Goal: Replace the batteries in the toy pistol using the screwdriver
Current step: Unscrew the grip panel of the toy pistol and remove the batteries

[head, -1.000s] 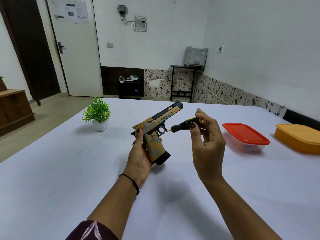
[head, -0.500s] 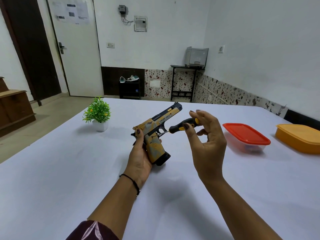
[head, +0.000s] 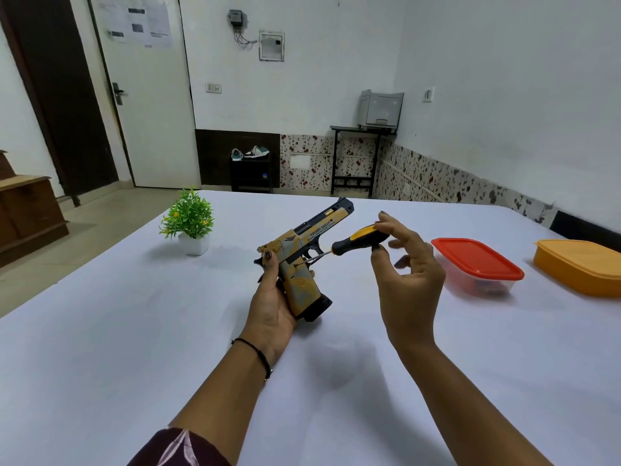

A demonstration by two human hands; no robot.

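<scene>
Above the white table, the toy pistol is still gripped in the left hand. The screwdriver, tip at the grip, has been re-pinched by the right hand, its other fingers now spread, so the screw is judged mid-turn. The yellow tub is lidded and its contents hidden. Through the red-lidded box small indistinct items are seen.

Potted plant, red-lidded box beside orange box, on white table.
</scene>
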